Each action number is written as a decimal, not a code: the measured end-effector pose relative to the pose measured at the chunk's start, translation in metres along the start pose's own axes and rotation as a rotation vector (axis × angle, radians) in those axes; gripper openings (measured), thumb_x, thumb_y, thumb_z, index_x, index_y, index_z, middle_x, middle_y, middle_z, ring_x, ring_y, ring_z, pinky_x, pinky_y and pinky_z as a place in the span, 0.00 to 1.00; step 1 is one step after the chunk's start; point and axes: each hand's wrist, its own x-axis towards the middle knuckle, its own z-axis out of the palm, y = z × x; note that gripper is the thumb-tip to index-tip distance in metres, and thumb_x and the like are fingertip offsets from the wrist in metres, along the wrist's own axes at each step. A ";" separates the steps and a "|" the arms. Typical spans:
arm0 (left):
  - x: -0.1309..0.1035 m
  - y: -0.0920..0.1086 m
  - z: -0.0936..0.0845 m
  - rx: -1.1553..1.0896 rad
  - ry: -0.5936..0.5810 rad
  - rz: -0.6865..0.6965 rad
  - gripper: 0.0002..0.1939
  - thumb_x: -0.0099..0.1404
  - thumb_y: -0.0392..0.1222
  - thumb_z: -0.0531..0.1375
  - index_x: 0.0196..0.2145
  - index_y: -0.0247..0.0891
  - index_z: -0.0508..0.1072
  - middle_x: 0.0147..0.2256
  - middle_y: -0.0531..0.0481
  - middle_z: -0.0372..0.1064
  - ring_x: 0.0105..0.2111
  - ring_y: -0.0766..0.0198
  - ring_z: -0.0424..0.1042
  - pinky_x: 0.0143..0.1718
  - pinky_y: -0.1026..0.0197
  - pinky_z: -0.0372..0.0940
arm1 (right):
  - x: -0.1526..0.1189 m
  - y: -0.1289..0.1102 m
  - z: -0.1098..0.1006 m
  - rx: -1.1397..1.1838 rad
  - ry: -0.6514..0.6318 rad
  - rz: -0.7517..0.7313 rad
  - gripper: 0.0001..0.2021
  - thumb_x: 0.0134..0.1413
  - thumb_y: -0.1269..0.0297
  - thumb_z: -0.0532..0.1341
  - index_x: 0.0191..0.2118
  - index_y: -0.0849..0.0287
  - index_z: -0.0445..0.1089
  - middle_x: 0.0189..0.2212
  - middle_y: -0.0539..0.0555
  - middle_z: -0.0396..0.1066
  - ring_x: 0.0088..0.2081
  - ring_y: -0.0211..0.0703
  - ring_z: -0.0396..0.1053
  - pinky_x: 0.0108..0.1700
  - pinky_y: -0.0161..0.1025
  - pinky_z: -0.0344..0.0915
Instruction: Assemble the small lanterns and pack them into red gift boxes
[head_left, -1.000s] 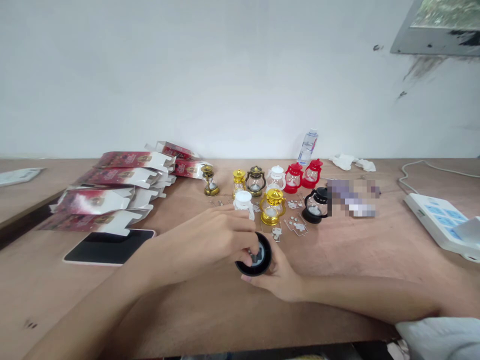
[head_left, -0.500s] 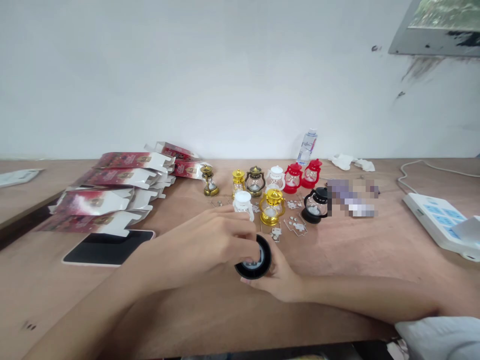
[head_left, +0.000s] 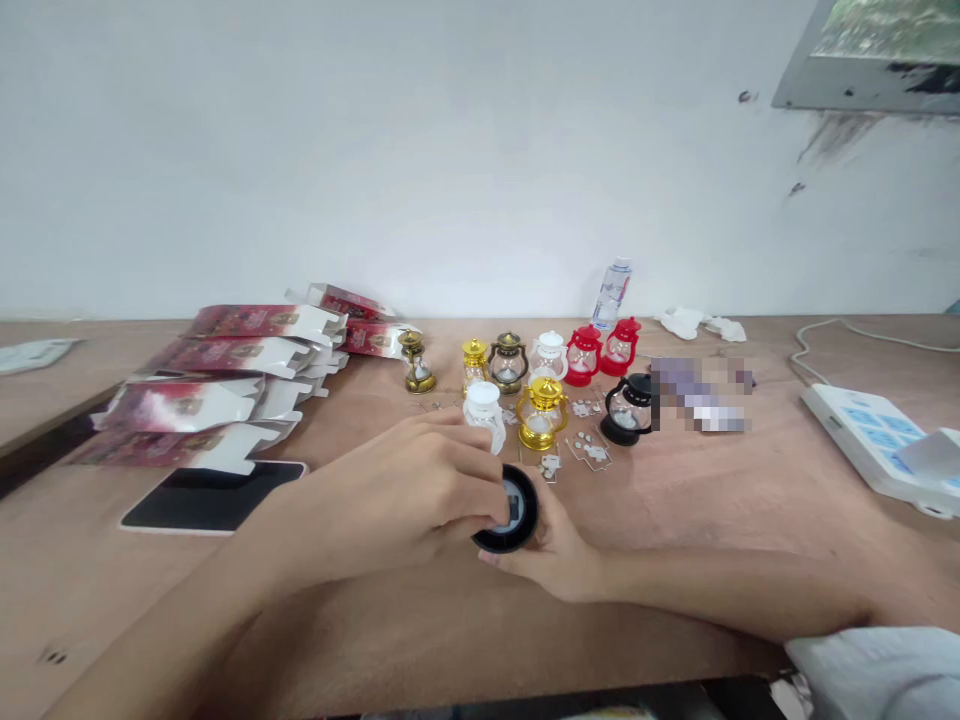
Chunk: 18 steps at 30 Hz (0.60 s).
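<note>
Head: right grip (head_left: 561, 556) around black piece (head_left: 517, 515)

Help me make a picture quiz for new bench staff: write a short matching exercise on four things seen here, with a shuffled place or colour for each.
Column one
1. Printed cartons
2. Clear bottle
3. Power strip
4. Black round piece

Column two
A. Gripped by the fingers of the right hand
B. Behind the red lanterns
C. White with blue patches
D. In a pile on the left

Pairs: 1-D, 2-B, 3-C, 4-A
</note>
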 end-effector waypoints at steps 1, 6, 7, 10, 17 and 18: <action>0.000 0.000 0.000 -0.007 -0.024 0.026 0.11 0.66 0.32 0.55 0.30 0.40 0.75 0.29 0.55 0.73 0.31 0.65 0.69 0.40 0.60 0.59 | 0.000 0.000 0.000 -0.005 0.001 -0.006 0.29 0.46 0.65 0.69 0.53 0.50 0.57 0.48 0.51 0.66 0.48 0.42 0.66 0.51 0.41 0.64; 0.000 0.003 -0.001 0.018 -0.051 0.021 0.10 0.66 0.31 0.55 0.31 0.38 0.74 0.31 0.54 0.73 0.34 0.63 0.69 0.42 0.58 0.58 | 0.001 0.001 0.000 -0.047 0.010 -0.010 0.29 0.47 0.63 0.69 0.54 0.50 0.57 0.48 0.52 0.65 0.51 0.44 0.64 0.55 0.44 0.61; 0.000 0.003 -0.001 0.022 -0.055 0.014 0.10 0.66 0.31 0.55 0.30 0.39 0.74 0.32 0.54 0.73 0.34 0.63 0.69 0.42 0.58 0.58 | 0.002 0.001 0.000 -0.050 0.010 -0.012 0.29 0.47 0.63 0.68 0.54 0.49 0.58 0.48 0.52 0.65 0.50 0.44 0.65 0.55 0.44 0.62; 0.001 0.004 0.000 0.029 -0.056 0.005 0.08 0.65 0.32 0.56 0.30 0.39 0.73 0.31 0.55 0.73 0.34 0.63 0.69 0.43 0.58 0.57 | 0.002 0.000 -0.001 -0.058 0.011 -0.031 0.29 0.47 0.63 0.68 0.54 0.49 0.58 0.47 0.52 0.65 0.50 0.44 0.65 0.54 0.43 0.62; 0.001 0.005 -0.001 0.047 -0.054 -0.035 0.08 0.65 0.31 0.56 0.29 0.38 0.71 0.29 0.55 0.72 0.32 0.63 0.68 0.42 0.58 0.57 | 0.002 -0.001 0.000 -0.033 0.000 -0.032 0.29 0.47 0.65 0.68 0.54 0.49 0.58 0.47 0.51 0.65 0.48 0.42 0.65 0.51 0.40 0.64; 0.001 0.006 -0.002 0.054 -0.052 -0.043 0.08 0.65 0.30 0.56 0.29 0.38 0.71 0.29 0.55 0.72 0.32 0.63 0.68 0.42 0.58 0.57 | 0.002 -0.001 0.000 -0.023 -0.003 -0.028 0.28 0.47 0.66 0.68 0.53 0.48 0.58 0.47 0.50 0.65 0.48 0.42 0.65 0.51 0.40 0.64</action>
